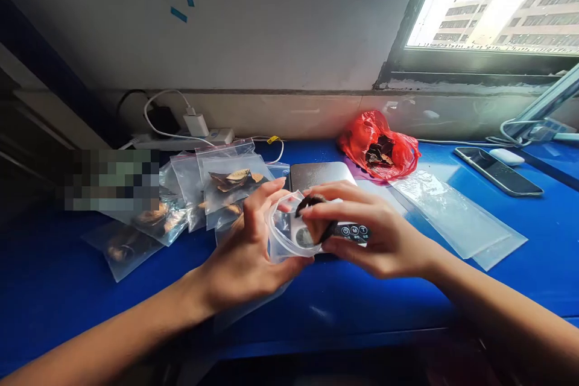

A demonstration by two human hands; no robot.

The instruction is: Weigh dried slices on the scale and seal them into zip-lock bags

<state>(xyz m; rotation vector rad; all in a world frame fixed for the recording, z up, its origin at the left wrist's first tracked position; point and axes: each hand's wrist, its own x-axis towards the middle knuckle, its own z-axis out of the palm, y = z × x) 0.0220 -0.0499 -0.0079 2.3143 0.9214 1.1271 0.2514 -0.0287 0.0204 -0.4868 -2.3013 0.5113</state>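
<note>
My left hand (257, 247) is closed around a clear zip bag (289, 241), keeping its mouth spread in a round opening. At that mouth, my right hand (375, 226) grips a dark, curled dried mushroom slice (323, 226), partly hidden by the fingers. Below both hands is a kitchen scale (323, 175) with a silvery plate and a black button panel; the hands cover much of it. Behind the scale, to the right, an open red plastic bag (402, 148) has more dark dried pieces (380, 154) inside.
Several zip bags holding dried slices (235, 178) overlap at left. Flat clear bags (461, 217) lie at right, near a phone (497, 170) and a white earphone case (506, 157). A power strip (217, 136) with a white charger (196, 123) runs along the wall.
</note>
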